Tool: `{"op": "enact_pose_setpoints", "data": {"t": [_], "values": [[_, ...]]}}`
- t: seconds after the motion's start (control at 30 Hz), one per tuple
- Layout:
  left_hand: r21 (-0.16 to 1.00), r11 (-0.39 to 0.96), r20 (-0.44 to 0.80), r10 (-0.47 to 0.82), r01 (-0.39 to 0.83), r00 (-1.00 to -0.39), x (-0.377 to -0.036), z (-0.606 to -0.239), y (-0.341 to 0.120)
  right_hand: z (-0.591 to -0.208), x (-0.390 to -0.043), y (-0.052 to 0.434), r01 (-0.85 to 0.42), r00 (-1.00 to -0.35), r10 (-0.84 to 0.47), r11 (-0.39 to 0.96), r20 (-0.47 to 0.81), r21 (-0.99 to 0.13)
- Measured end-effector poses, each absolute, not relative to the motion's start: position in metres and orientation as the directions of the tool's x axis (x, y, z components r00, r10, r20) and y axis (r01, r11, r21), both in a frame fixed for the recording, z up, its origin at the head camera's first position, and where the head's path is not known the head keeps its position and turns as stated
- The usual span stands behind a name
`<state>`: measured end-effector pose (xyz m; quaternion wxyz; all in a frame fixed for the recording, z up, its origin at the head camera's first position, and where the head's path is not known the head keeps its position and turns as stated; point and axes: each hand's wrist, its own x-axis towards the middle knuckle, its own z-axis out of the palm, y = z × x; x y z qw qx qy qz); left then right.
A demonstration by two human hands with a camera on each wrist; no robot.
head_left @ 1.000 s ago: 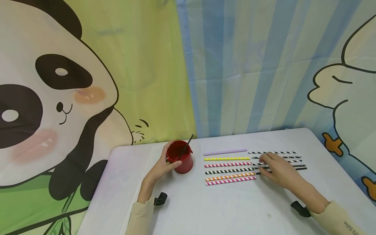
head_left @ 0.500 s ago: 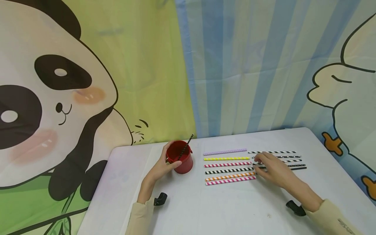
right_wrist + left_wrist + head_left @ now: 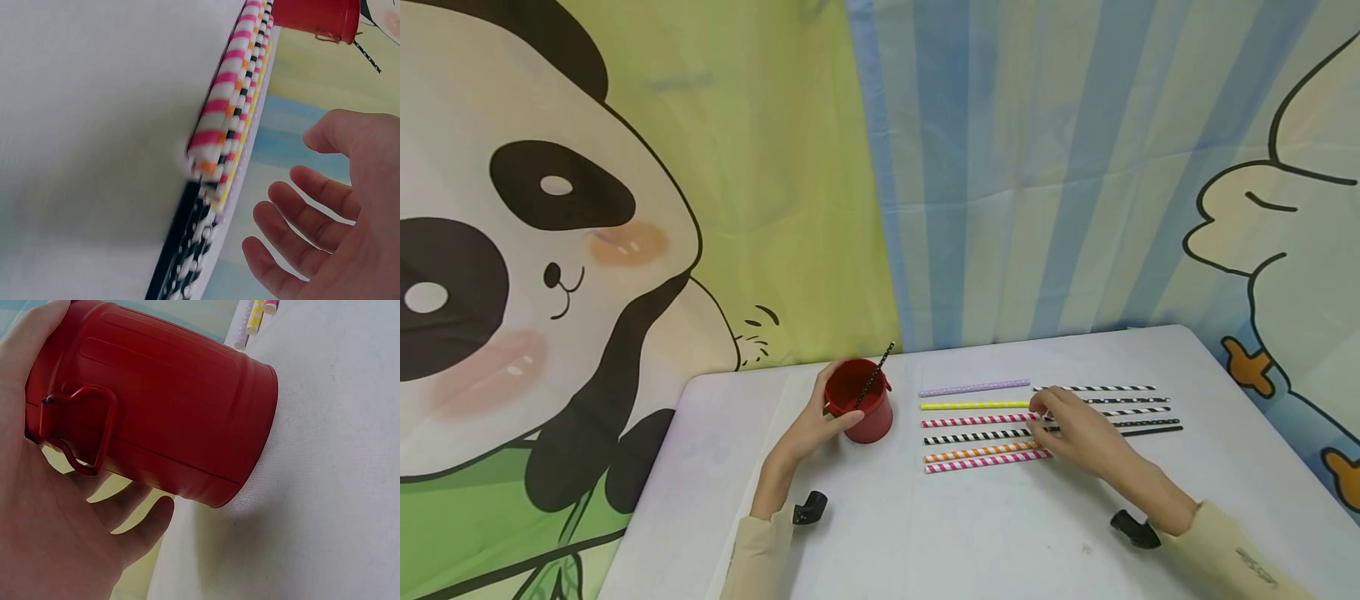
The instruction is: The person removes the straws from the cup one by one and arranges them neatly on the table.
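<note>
My left hand (image 3: 808,429) holds a small red metal bucket (image 3: 872,427), thumb and fingers around its upper part. The left wrist view shows the bucket's wire handle (image 3: 103,434) beside the palm. One black dotted paper straw (image 3: 872,382) leans inside the bucket, its top above the rim. My right hand (image 3: 1082,429) hovers over the place where two groups of straws meet, fingers loosely bent. Nothing sits between those fingers (image 3: 290,231) in the right wrist view. Pink striped (image 3: 988,462), orange striped (image 3: 977,453), and yellow (image 3: 973,406) straws lie to its left.
Black-and-white patterned straws (image 3: 1123,388) and a plain black straw (image 3: 1157,431) lie in the right-hand group. A lilac dotted straw (image 3: 973,388) lies farthest back on the left. The white table (image 3: 970,533) reaches back to a printed curtain (image 3: 1015,167).
My right hand has slid left over the straws, from the right-hand group toward the ends of the coloured ones. The left hand, bucket and straws keep their places.
</note>
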<state>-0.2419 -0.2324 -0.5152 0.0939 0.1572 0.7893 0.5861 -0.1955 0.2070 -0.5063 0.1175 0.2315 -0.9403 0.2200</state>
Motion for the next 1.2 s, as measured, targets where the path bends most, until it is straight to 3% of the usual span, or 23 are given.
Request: {"op": "enact_pose_setpoints", "data": {"t": [0.37,0.7,1.0,1.2], "values": [[0.955,0.264,0.031,0.357,0.133,-0.934,-0.241,-0.513,-0.232,-0.509,-0.2,0.178,-0.488,-0.872,-0.378,0.725,0.312,-0.486],[0.952,0.273,0.031,0.355,0.136,-0.934,-0.242,-0.516,-0.233,-0.513,-0.206,0.153,-0.501,-0.864,-0.372,0.572,0.339,-0.65],[0.951,0.279,0.025,0.353,0.131,-0.935,-0.242,-0.516,-0.232,-0.51,-0.207,0.127,-0.285,-0.935,-0.325,0.461,0.139,-0.84],[0.951,0.28,0.029,0.348,0.133,-0.937,-0.242,-0.517,-0.233,-0.511,-0.208,0.107,-0.206,-0.948,-0.308,0.392,0.083,-0.897]]}}
